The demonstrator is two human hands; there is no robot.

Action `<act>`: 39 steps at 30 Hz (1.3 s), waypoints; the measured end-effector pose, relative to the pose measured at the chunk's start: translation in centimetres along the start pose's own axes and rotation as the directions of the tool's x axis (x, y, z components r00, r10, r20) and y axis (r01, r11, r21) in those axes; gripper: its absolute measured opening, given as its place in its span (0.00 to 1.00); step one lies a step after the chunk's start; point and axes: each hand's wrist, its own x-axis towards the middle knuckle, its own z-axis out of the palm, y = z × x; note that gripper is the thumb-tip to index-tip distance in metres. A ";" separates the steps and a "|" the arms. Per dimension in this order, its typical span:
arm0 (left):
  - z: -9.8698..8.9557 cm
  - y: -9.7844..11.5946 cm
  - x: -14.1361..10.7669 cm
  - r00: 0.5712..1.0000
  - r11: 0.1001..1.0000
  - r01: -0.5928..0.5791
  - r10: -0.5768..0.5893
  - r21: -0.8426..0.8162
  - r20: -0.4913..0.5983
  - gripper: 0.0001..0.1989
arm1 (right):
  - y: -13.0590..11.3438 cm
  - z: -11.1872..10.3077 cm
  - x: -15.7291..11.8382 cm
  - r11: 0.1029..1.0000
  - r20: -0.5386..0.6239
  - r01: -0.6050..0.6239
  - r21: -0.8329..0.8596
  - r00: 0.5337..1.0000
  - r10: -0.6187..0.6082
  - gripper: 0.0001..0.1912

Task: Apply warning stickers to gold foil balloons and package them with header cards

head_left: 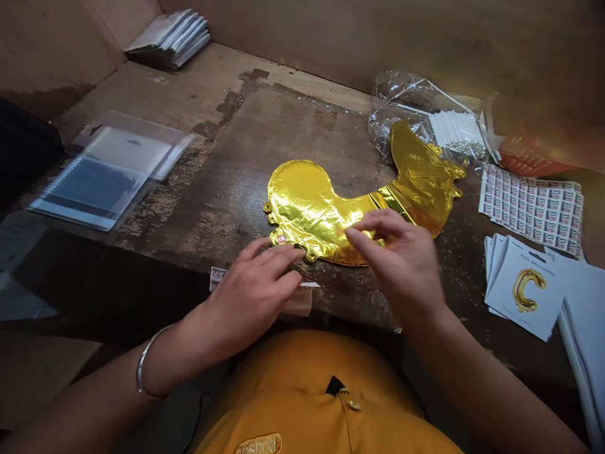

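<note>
A flat gold foil balloon (307, 195) lies on the worn table, its right part folded over at a shiny crease. A small sticker (282, 239) shows on its lower left edge, among little hanging tabs. My left hand (258, 287) rests with fingers stretched out and their tips at that edge. Over the middle of the balloon is my right hand (406, 258), thumb and forefinger drawn together in a pinch. Whatever is between those fingertips, if anything, is too small to make out. Partly under my left hand, a printed label strip (217, 277) sits by the table's front edge.
Clear plastic sleeves (106, 170) lie at left; a stack of packets (172, 38) stands in the back left corner. White straws (456, 132) in clear film are behind the balloon. At right are sticker sheets (532, 208) and foil balloon cards (527, 287).
</note>
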 end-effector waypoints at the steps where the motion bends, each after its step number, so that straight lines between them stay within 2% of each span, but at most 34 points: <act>1: 0.1 -0.5 0.0 1.000 0.999 -0.017 0.018 0.036 -0.016 0.09 | 0.2 1.1 1.0 0.999 0.019 -0.024 0.033 1.000 0.023 0.04; 5: 0.7 -2.3 0.1 1.000 1.000 0.018 -0.018 0.009 0.012 0.09 | 1.1 5.3 3.3 1.000 0.072 -0.018 -0.016 0.997 0.020 0.05; 8: 1.1 -3.0 0.0 0.999 0.999 0.031 -0.030 -0.044 0.021 0.10 | 1.5 6.7 3.5 0.995 0.085 -0.035 -0.091 0.995 0.043 0.06; 11: 1.4 -3.2 -0.3 0.999 0.997 0.033 -0.033 -0.072 0.005 0.10 | 1.7 6.9 3.1 0.992 0.109 -0.032 -0.121 0.993 0.045 0.07; 17: 1.6 -3.4 -0.4 1.000 0.995 0.024 -0.024 -0.096 -0.001 0.10 | 1.7 7.5 2.4 0.992 0.043 0.013 -0.122 0.999 -0.008 0.08; 24: 1.7 -3.6 -0.4 1.000 0.994 0.017 -0.017 -0.107 0.002 0.08 | 2.0 8.0 2.4 0.985 0.046 0.041 -0.169 0.998 -0.034 0.07; 30: 1.6 -3.5 -0.3 1.000 0.996 -0.010 0.009 -0.088 -0.015 0.08 | 2.2 8.1 2.4 0.961 0.055 0.078 -0.265 0.996 -0.066 0.07; 34: 1.5 -3.5 -0.2 1.000 0.996 -0.009 0.007 -0.087 -0.020 0.08 | 2.5 8.3 2.4 0.915 0.076 0.093 -0.393 0.995 -0.068 0.05; 36: 1.5 -3.6 -0.1 1.000 0.994 0.002 -0.003 -0.106 -0.011 0.08 | 2.6 8.1 2.6 0.870 0.036 0.094 -0.484 0.996 -0.087 0.12; 37: 1.5 -3.6 -0.1 1.000 0.993 0.009 -0.010 -0.114 -0.006 0.08 | 2.6 7.9 2.7 0.841 0.020 0.101 -0.532 0.994 -0.107 0.14; 39: 1.5 -3.6 -0.2 1.000 0.992 0.023 -0.024 -0.124 -0.005 0.07 | 2.3 7.3 2.8 0.778 0.011 0.152 -0.610 0.983 -0.183 0.11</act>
